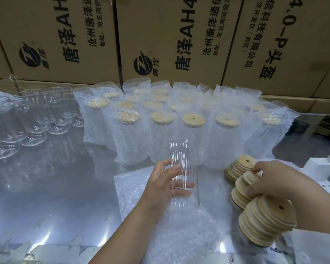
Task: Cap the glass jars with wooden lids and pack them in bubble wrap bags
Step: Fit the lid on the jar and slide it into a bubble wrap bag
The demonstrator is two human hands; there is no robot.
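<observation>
Gripping a glass jar [180, 164] is the left hand [165, 186]; right hand [276, 181] pinches a wooden lid [250, 177].

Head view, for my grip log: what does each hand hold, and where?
Left hand grips the clear glass jar around its middle; right hand pinches a round wooden lid by its rim.

I see the left hand [163, 184] gripping a tall clear glass jar [180, 159], upright over flat bubble wrap bags [133, 189] near the front edge of the shiny grey surface [55, 187]. The right hand [274, 180] pinches a round wooden lid [251, 178] from slumped lid stacks [265, 223] by the right edge.
</observation>
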